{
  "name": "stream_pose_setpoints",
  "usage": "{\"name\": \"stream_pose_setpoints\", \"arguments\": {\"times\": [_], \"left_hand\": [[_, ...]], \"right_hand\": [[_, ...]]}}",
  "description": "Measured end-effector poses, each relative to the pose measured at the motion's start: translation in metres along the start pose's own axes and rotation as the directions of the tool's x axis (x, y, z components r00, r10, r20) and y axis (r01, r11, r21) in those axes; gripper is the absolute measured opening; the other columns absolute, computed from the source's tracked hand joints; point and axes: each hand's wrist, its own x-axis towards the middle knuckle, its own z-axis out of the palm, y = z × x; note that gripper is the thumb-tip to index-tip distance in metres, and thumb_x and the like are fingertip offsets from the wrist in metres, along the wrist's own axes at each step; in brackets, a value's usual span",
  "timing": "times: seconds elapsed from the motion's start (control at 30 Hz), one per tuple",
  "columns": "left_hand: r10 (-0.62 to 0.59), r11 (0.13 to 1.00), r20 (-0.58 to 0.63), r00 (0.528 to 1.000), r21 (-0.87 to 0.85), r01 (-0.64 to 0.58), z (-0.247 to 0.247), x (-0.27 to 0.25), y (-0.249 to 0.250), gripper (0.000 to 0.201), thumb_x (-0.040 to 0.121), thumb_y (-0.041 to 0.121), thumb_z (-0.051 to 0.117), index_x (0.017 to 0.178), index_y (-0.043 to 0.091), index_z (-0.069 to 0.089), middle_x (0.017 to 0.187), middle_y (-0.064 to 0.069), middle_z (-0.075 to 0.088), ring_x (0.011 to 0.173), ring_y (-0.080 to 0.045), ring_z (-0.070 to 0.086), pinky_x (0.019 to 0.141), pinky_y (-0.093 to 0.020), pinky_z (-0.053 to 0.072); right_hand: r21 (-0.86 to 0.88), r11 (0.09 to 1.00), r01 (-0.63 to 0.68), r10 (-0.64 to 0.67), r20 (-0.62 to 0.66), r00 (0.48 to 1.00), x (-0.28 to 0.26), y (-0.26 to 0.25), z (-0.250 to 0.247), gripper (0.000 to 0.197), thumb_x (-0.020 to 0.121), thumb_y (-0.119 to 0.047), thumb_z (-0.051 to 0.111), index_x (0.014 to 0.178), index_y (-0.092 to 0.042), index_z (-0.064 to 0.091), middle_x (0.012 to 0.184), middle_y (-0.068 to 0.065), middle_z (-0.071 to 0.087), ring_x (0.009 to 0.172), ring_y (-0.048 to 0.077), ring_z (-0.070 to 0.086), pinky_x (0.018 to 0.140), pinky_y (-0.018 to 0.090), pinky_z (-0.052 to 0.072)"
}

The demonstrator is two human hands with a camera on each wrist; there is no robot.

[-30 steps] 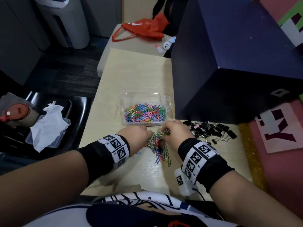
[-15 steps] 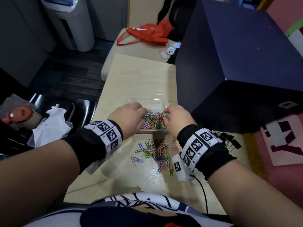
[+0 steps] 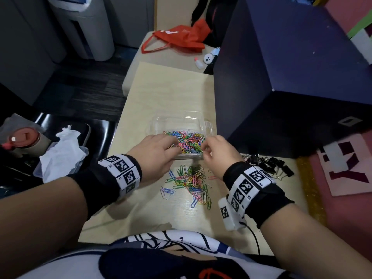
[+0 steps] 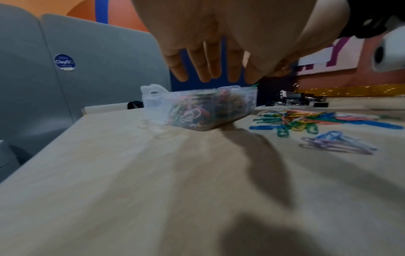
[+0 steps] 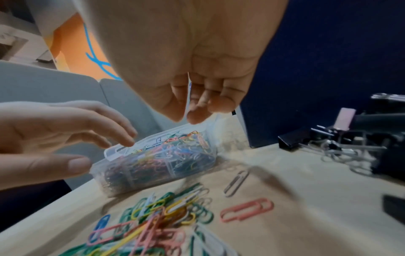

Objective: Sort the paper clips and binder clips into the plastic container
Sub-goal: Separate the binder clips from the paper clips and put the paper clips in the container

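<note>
Hovering fingers (image 5: 195, 114) above plastic container (image 5: 153, 162)

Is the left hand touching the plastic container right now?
Apart. The left wrist view shows the left hand's fingertips hanging above the plastic container's rim, with background showing in between.

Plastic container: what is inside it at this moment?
The plastic container holds a heap of colored paper clips. No binder clips show inside. The left hand and right hand cover its near edge, so what lies there is hidden.
</note>
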Motion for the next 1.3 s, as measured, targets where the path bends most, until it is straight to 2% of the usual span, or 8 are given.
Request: {"name": "stream_pose_setpoints", "arguments": {"times": [0.1, 0.17, 0.3, 0.4, 0.5, 0.9, 1.17, 1.3], "left_hand": [[0.074, 0.995, 0.039, 0.997, -0.072, -0.071, -0.002, -0.003, 0.011, 0.026, 0.082, 0.024, 0.049, 0.102, 0.014, 0.064, 0.097, -0.007, 0.062, 0.080, -0.031, 0.061, 0.067, -0.036, 0.053], [0.019, 0.997, 0.221, 0.975, -0.077, -0.002, -0.001, -0.006, 0.018, 0.037, 0.086, 0.033, 0.047, 0.118, 0.018, 0.057, 0.113, -0.005, 0.058, 0.096, -0.029, 0.060, 0.075, -0.036, 0.053], [-0.066, 0.998, 0.566, 0.822, 0.040, 0.053, 0.005, -0.011, 0.021, 0.082, 0.071, 0.059, 0.068, 0.137, 0.024, 0.035, 0.126, 0.000, 0.042, 0.120, -0.021, 0.042, 0.095, -0.038, 0.046], [-0.101, 0.995, 0.539, 0.836, 0.037, 0.096, 0.011, -0.008, 0.024, 0.066, 0.078, 0.049, 0.067, 0.132, 0.021, 0.041, 0.123, -0.003, 0.044, 0.117, -0.023, 0.046, 0.095, -0.038, 0.046], [-0.133, 0.991, 0.504, 0.854, 0.044, 0.128, 0.012, -0.005, 0.031, 0.040, 0.089, 0.037, 0.058, 0.122, 0.015, 0.050, 0.117, -0.006, 0.050, 0.109, -0.026, 0.053, 0.089, -0.036, 0.047], [-0.187, 0.981, 0.432, 0.882, 0.130, 0.144, 0.015, -0.001, 0.038, 0.013, 0.092, 0.015, 0.054, 0.104, 0.016, 0.057, 0.104, -0.004, 0.059, 0.095, -0.023, 0.059, 0.067, -0.028, 0.037], [-0.176, 0.979, 0.317, 0.932, -0.041, 0.199, -0.014, 0.011, 0.022, 0.017, 0.097, 0.024, 0.045, 0.103, 0.016, 0.059, 0.104, -0.004, 0.058, 0.095, -0.027, 0.059, 0.080, -0.036, 0.047], [-0.272, 0.947, 0.203, 0.941, -0.116, 0.299, -0.033, 0.022, 0.007, 0.019, 0.095, 0.028, 0.050, 0.105, 0.017, 0.061, 0.107, -0.005, 0.059, 0.100, -0.026, 0.058, 0.086, -0.035, 0.047]], "right_hand": [[-0.122, 0.984, -0.128, 0.149, 0.182, 0.972, -0.009, 0.008, 0.010, 0.020, 0.095, -0.022, 0.045, 0.109, -0.015, 0.058, 0.113, 0.007, 0.055, 0.099, 0.024, 0.057, 0.087, 0.033, 0.046], [-0.170, 0.955, -0.243, 0.279, 0.240, 0.930, -0.016, 0.015, 0.021, 0.033, 0.097, -0.030, 0.043, 0.123, -0.012, 0.050, 0.124, 0.010, 0.045, 0.112, 0.028, 0.052, 0.094, 0.037, 0.044], [-0.114, 0.977, -0.177, 0.199, 0.227, 0.953, -0.032, 0.014, 0.038, 0.065, 0.082, -0.055, 0.060, 0.133, -0.020, 0.040, 0.128, 0.006, 0.035, 0.121, 0.026, 0.041, 0.102, 0.042, 0.040], [-0.137, 0.990, 0.011, 0.026, 0.268, 0.963, -0.040, 0.003, 0.048, 0.078, 0.075, -0.055, 0.068, 0.140, -0.029, 0.034, 0.131, 0.004, 0.032, 0.123, 0.025, 0.034, 0.103, 0.040, 0.038], [-0.138, 0.987, 0.078, -0.043, 0.242, 0.969, -0.042, -0.001, 0.058, 0.058, 0.083, -0.042, 0.065, 0.134, -0.030, 0.040, 0.127, 0.004, 0.035, 0.118, 0.026, 0.037, 0.098, 0.038, 0.041], [-0.053, 0.998, -0.037, 0.046, 0.172, 0.984, -0.030, 0.002, 0.046, 0.020, 0.090, -0.013, 0.053, 0.107, -0.020, 0.062, 0.113, 0.006, 0.050, 0.105, 0.027, 0.054, 0.089, 0.030, 0.044], [0.068, 0.996, -0.048, 0.045, 0.042, 0.998, -0.010, -0.016, 0.009, 0.009, 0.085, -0.018, 0.066, 0.090, -0.025, 0.066, 0.106, -0.001, 0.059, 0.094, 0.017, 0.057, 0.079, 0.021, 0.039], [0.153, 0.988, -0.021, 0.032, -0.075, 0.997, 0.004, -0.026, -0.007, 0.012, 0.087, -0.022, 0.065, 0.099, -0.026, 0.067, 0.109, -0.001, 0.060, 0.093, 0.015, 0.056, 0.084, 0.022, 0.042]]}}
